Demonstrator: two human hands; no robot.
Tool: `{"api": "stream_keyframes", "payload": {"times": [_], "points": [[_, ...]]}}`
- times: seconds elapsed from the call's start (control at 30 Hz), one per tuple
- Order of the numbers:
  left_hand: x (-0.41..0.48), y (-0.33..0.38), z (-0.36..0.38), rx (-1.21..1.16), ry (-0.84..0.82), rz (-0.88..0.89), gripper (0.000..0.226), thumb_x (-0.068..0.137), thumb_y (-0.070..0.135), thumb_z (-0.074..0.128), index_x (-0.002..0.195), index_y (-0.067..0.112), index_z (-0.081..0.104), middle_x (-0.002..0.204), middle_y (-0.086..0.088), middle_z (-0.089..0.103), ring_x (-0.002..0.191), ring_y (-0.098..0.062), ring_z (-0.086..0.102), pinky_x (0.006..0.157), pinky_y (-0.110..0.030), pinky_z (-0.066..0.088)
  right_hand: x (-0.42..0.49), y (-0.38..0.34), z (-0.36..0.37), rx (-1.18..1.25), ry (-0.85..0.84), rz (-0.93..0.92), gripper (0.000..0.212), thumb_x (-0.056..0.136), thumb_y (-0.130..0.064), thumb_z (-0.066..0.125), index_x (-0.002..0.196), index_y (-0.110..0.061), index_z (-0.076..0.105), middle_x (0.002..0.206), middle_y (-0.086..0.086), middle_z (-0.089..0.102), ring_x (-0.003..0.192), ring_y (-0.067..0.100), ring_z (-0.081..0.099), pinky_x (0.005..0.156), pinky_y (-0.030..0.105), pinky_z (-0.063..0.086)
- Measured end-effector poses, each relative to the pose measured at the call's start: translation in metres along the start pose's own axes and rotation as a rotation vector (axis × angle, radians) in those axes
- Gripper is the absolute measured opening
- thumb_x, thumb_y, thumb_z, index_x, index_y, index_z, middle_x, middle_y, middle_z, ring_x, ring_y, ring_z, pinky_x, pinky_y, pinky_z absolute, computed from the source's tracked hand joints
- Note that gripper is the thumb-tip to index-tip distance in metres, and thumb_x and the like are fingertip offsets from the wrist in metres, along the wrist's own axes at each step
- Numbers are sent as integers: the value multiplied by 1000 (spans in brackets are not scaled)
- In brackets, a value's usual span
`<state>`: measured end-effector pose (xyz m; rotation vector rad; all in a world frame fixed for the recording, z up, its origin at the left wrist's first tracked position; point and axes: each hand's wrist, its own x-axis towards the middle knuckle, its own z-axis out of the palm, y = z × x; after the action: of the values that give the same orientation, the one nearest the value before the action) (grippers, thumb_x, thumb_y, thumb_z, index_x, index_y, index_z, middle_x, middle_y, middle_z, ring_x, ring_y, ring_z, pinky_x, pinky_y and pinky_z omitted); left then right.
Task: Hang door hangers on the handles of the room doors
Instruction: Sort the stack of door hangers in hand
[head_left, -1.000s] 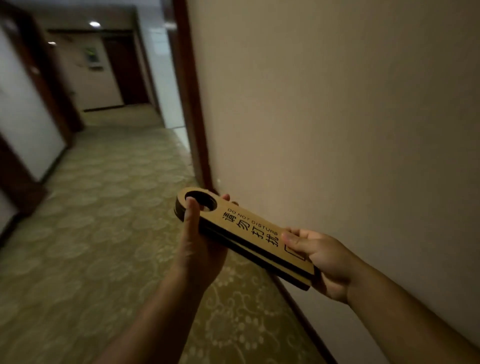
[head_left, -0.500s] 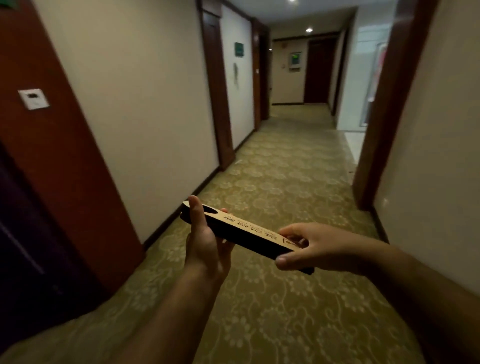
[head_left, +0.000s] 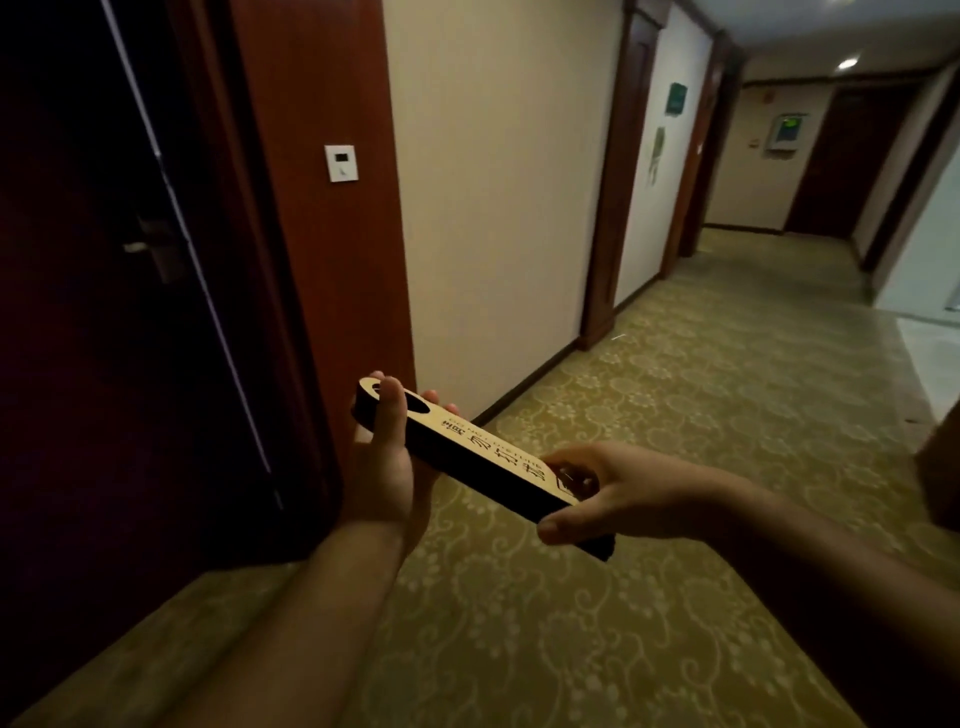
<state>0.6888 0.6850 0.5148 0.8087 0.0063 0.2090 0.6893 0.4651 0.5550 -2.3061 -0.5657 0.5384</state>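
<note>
One stack of door hangers (head_left: 483, 457) is held near the middle of the frame, lying almost flat and slanting from upper left to lower right; how many hangers are in it cannot be told, since only the tan printed top face and a dark side edge are shown. Two hands are seen. The left hand (head_left: 384, 467) is clamped on the upper-left end, with its thumb laid over the top and covering part of the cut-out hole, and its fingertips showing past the far edge. The right hand (head_left: 618, 493) is closed on the lower-right end, the thumb pressed along the near edge and the fingers laid over the print. One dark door (head_left: 104, 312) fills the left of the frame, with one metal door handle (head_left: 137, 247) at the upper left, well apart from the stack. One white panel (head_left: 341, 162) is mounted on the reddish door frame (head_left: 322, 260) just beside it. Two more wooden frames are set along the cream wall (head_left: 493, 182) further back, with one green sign (head_left: 677, 98) between them. One ceiling light (head_left: 848, 64) is lit at the upper right, and a patterned carpet (head_left: 675, 415) covers the floor.
</note>
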Motion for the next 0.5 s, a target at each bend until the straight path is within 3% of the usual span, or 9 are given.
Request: {"api": "stream_keyframes", "payload": {"times": [0.07, 0.17, 0.23, 0.33, 0.43, 0.5], "points": [[20, 21, -18, 46, 59, 47, 45, 85, 46, 60, 125, 32, 48, 122, -16, 60, 103, -29, 69, 89, -55, 54, 41, -15, 7, 68, -45, -29, 51, 80, -48, 74, 123, -25, 61, 95, -8, 69, 83, 9, 68, 67, 24, 54], [46, 45, -46, 134, 110, 102, 54, 86, 50, 57, 134, 31, 43, 121, -12, 65, 101, -25, 71, 76, -47, 60, 97, -33, 14, 88, -101, -33, 50, 77, -51, 75, 119, -26, 62, 99, -5, 69, 86, 10, 67, 71, 25, 53], [66, 55, -68, 198, 140, 119, 62, 83, 53, 56, 138, 29, 42, 120, -11, 67, 105, -25, 70, 79, -46, 58, 133, -40, 19, 25, -91, -54, 50, 74, -52, 78, 115, -29, 61, 100, -9, 69, 88, 6, 68, 75, 25, 56], [96, 71, -97, 336, 197, 57, 67, 78, 60, 52, 130, 19, 57, 115, -9, 72, 111, -27, 66, 91, -44, 53, 186, -41, 27, -33, -75, -87, 65, 64, -59, 81, 116, -31, 56, 106, -12, 68, 95, 7, 68, 81, 32, 59], [127, 84, -121, 353, 251, -7, 61, 79, 60, 52, 119, 16, 64, 112, -9, 74, 108, -27, 68, 97, -47, 51, 240, -42, 32, -111, -27, -129, 72, 60, -58, 83, 119, -32, 49, 106, -15, 65, 91, 2, 66, 71, 22, 57], [153, 94, -135, 371, 292, 6, 46, 87, 52, 53, 112, 14, 65, 108, -11, 74, 102, -28, 70, 93, -48, 53, 277, -48, 29, -167, -6, -173, 69, 64, -54, 82, 118, -32, 46, 102, -17, 63, 84, -1, 65, 62, 17, 53]]}}
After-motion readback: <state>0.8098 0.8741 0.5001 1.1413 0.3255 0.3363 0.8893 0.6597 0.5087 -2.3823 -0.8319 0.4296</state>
